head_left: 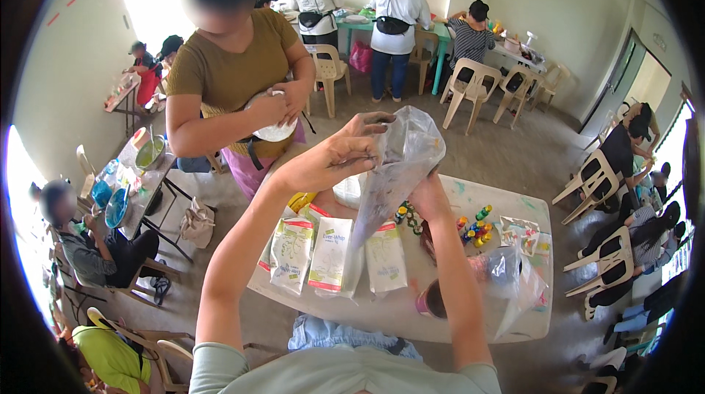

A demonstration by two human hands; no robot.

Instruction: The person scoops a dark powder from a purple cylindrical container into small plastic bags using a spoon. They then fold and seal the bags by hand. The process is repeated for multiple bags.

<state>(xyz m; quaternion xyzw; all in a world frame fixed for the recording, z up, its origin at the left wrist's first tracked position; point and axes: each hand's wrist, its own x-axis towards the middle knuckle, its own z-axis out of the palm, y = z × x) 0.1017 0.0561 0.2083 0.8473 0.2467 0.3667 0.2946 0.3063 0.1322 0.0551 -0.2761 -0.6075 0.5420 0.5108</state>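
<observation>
we hold a clear plastic bag (400,166) up above the white tabletop (470,196). our left hand (345,155) pinches its top edge; our right hand (429,199) seems closed on its lower side, partly hidden. it looks light, limp, slippery; best gripped by the rim.

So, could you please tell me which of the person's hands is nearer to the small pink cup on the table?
Right. The right hand holds the clear plastic bag from below, above the pink cup; the left hand grips the bag's top, farther up.
</observation>
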